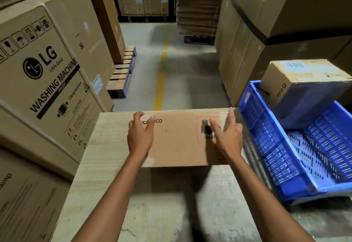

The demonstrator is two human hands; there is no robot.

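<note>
Cardboard box (179,141) is lying flat on the pale wood-grain table (106,146), its far edge sitting level with the table's far edge, printed top facing up. Left hand (140,137) is gripping the box's left end: fingers are curling over the far-left corner, thumb is pressing on top beside the printed logo. Right hand (227,141) is lying on the box's right end with index finger and thumb straight, the index running along the right edge, the thumb resting on the red-dashed label (200,125); its other fingers are hiding behind the hand, so it is pressing rather than clasping. Just right of the box a blue slatted crate (282,158) is sitting tilted, and a second carton (304,81) is leaning in the crate's far corner. Left of the box, washing-machine cartons (47,74) are standing stacked. Beyond the box a yellow floor line (160,81) is running away, with a pallet (123,74) to its left.
</note>
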